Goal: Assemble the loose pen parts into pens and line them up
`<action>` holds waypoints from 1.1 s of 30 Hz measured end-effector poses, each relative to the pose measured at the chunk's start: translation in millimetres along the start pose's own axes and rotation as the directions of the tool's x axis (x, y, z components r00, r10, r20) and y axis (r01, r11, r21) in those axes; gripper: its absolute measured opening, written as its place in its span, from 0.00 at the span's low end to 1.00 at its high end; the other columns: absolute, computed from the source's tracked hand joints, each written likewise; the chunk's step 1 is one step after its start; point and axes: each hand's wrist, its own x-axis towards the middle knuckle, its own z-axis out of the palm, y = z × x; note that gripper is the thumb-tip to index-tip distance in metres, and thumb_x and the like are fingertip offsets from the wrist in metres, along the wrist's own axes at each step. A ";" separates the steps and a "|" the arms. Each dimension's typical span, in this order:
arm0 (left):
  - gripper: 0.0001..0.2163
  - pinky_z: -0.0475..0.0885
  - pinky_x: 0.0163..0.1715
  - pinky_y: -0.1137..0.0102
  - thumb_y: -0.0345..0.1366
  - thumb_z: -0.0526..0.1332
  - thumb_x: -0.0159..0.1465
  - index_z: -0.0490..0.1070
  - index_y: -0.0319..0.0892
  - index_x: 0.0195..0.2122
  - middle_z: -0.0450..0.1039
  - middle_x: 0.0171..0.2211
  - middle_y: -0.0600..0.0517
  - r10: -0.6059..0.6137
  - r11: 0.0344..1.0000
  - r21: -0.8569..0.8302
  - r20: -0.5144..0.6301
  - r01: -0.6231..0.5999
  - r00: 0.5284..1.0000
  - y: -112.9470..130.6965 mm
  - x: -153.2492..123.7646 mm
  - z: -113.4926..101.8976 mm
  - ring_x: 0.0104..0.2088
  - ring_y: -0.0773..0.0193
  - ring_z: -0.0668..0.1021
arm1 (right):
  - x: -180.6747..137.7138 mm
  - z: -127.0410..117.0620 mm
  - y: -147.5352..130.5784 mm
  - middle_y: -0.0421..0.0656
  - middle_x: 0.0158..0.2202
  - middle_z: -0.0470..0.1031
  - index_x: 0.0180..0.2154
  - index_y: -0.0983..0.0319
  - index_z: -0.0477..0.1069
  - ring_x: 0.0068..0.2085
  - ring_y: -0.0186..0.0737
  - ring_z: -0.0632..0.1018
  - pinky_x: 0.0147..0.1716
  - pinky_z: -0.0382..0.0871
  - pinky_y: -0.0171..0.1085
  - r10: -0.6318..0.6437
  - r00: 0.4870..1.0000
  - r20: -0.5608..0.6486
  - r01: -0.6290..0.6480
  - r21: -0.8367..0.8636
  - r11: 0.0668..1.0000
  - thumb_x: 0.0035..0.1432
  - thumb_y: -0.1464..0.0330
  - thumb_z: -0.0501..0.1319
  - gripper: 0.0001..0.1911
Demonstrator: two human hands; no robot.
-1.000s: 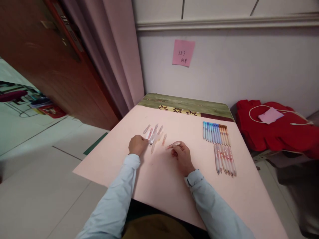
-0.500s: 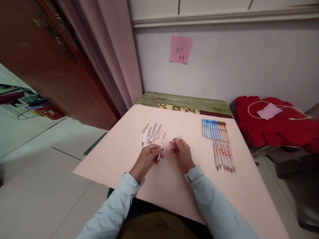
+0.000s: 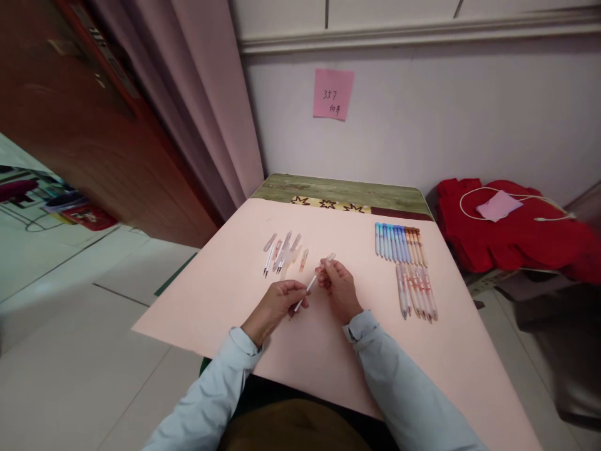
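My left hand (image 3: 277,305) pinches a thin white pen refill (image 3: 311,284), its dark tip pointing down toward me. The refill's upper end meets the fingers of my right hand (image 3: 342,289). In those fingers is a clear pen barrel part (image 3: 330,256), mostly hidden by them. Whether the refill is inside the barrel I cannot tell. Just beyond my left hand lie loose clear barrel parts (image 3: 284,247) and white refills (image 3: 268,259). A small patterned barrel piece (image 3: 304,259) lies apart from them, nearer the right hand.
At the right of the pink-covered table (image 3: 225,294) lies a row of blue and brown pens (image 3: 394,243). Below it sits a row of clear, reddish-patterned pens (image 3: 416,292). Red cloth (image 3: 455,232) covers something beyond the table's right edge. A wooden door (image 3: 117,125) stands left.
The refill has tilted rightward and its upper end has come to the right hand's barrel part. The patterned piece behind it shows separately on the table. The whole view has shifted slightly.
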 end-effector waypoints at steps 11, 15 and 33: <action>0.12 0.58 0.20 0.73 0.42 0.68 0.54 0.73 0.37 0.30 0.73 0.23 0.51 0.011 0.999 -0.036 -0.002 -0.011 1.000 1.2 -2.9 -0.2 0.19 0.72 0.66 | -1.1 -1.2 1.4 0.39 0.29 0.75 0.37 0.62 0.73 0.25 0.30 0.70 0.24 0.63 0.31 -0.011 1.000 0.029 0.012 -0.060 0.998 0.49 0.55 0.71 0.20; 0.13 0.60 0.21 0.73 0.41 0.68 0.54 0.73 0.37 0.33 0.73 0.23 0.52 0.055 0.991 -0.118 -0.067 -0.063 0.996 2.2 -2.3 6.0 0.20 0.70 0.68 | -4.2 -1.2 0.4 0.38 0.24 0.74 0.32 0.61 0.74 0.23 0.31 0.70 0.23 0.63 0.32 -0.018 0.993 0.113 0.043 -0.227 0.973 0.51 0.54 0.69 0.18; 0.09 0.73 0.41 0.69 0.36 0.69 0.58 0.73 0.38 0.35 0.79 0.36 0.47 0.003 0.763 -0.597 -0.383 -0.250 0.924 1.8 11.2 14.6 0.36 0.65 0.80 | -9.6 -1.4 -1.4 0.37 0.22 0.71 0.30 0.61 0.73 0.20 0.30 0.66 0.19 0.58 0.31 0.036 0.983 0.180 0.025 -0.323 0.946 0.54 0.50 0.65 0.20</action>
